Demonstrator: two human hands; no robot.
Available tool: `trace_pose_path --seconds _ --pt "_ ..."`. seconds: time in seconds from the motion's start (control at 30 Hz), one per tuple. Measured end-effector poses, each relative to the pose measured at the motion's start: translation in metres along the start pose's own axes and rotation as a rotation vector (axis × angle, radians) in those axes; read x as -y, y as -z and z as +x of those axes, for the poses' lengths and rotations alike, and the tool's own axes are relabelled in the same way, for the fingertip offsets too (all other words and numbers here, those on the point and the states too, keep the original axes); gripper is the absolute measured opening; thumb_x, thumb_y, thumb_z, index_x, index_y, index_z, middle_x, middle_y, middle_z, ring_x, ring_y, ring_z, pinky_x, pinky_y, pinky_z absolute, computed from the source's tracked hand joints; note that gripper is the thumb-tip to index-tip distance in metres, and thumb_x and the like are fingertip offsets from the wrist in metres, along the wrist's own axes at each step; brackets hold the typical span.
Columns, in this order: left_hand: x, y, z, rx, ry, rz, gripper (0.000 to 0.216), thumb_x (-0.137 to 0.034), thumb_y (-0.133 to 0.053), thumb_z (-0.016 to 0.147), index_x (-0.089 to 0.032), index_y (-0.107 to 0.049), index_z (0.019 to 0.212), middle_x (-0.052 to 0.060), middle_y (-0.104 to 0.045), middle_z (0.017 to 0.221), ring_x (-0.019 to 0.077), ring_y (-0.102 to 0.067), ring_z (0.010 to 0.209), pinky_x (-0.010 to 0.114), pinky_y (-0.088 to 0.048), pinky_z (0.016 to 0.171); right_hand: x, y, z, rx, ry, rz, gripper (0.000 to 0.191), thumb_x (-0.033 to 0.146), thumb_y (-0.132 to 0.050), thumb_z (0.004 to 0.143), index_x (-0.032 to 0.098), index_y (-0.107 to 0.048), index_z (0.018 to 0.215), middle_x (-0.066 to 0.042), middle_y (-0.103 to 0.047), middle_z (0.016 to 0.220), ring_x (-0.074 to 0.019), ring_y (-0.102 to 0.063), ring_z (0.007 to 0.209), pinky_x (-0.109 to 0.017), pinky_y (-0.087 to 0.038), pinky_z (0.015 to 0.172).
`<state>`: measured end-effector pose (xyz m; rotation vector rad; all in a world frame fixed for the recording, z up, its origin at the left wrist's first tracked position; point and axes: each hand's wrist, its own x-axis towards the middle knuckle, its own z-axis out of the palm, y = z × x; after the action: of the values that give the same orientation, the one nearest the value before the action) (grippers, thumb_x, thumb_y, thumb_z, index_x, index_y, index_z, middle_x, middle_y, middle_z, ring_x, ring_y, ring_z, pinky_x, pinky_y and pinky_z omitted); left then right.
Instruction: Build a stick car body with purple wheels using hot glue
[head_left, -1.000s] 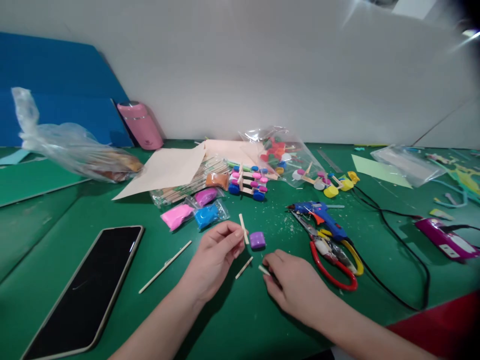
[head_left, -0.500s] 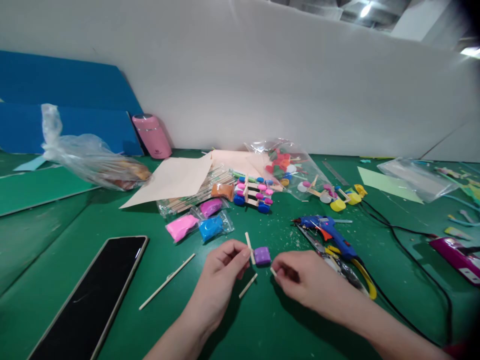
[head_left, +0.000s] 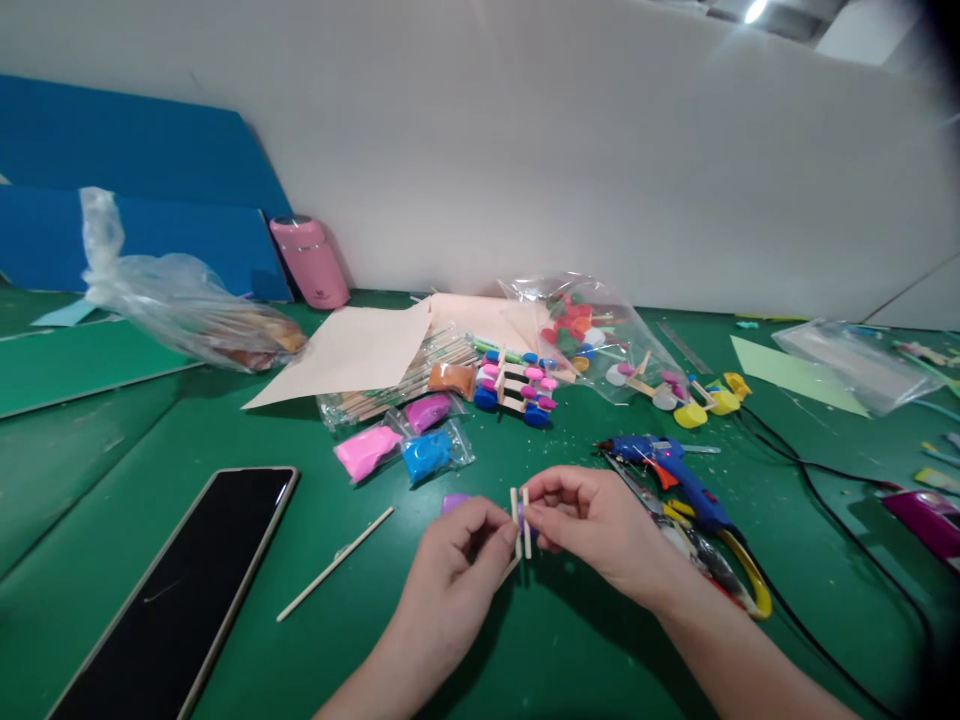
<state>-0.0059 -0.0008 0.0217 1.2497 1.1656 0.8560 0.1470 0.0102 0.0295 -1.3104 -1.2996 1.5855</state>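
Note:
My left hand (head_left: 459, 560) pinches a short wooden stick (head_left: 515, 520), held upright. My right hand (head_left: 600, 525) pinches a second short stick (head_left: 526, 522) right beside it, so the two stand side by side between my fingertips above the green mat (head_left: 150, 420). A purple cap (head_left: 453, 501) peeks out just behind my left hand. A longer wooden stick (head_left: 335, 563) lies on the mat to the left.
A black phone (head_left: 169, 590) lies at front left. Packets of pink (head_left: 366, 450) and blue clay (head_left: 427, 453), a stick-and-cap model (head_left: 517, 388), a blue glue gun (head_left: 671, 468), scissors and a black cable (head_left: 817, 490) surround my hands. A pink bottle (head_left: 309, 262) and plastic bags stand further back.
My right hand has lifted its short stick off the mat and brought it next to the stick in my left hand. The hands have closed together.

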Motion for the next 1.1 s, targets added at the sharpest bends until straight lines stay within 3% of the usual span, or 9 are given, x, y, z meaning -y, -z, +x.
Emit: trace_pose_path --seconds 0.37,1.1 --pt "0.0051 -0.0003 0.0022 0.034 -0.006 0.128 0.020 -0.026 -0.048 0.074 -0.015 -0.052 0.057 -0.001 -0.044 0.055 0.0128 -0.038 0.053 0.023 -0.030 0.049 -0.0057 -0.0001 0.0019 0.015 -0.034 -0.001 0.017 0.027 -0.064 0.072 0.013 -0.063 0.082 0.001 -0.057 0.063 -0.0081 -0.053 0.053 -0.019 -0.043 0.052" --pt "0.0052 0.0002 0.0022 0.025 0.029 0.052 0.020 -0.026 -0.053 0.072 -0.015 -0.056 0.056 -0.001 -0.048 0.054 0.0125 -0.040 0.052 0.022 -0.029 0.048 -0.0055 -0.0019 0.0036 -0.003 -0.039 0.003 0.020 0.030 -0.065 0.070 0.014 -0.064 0.082 0.001 -0.058 0.063 -0.0083 -0.053 0.051 -0.020 -0.044 0.051"
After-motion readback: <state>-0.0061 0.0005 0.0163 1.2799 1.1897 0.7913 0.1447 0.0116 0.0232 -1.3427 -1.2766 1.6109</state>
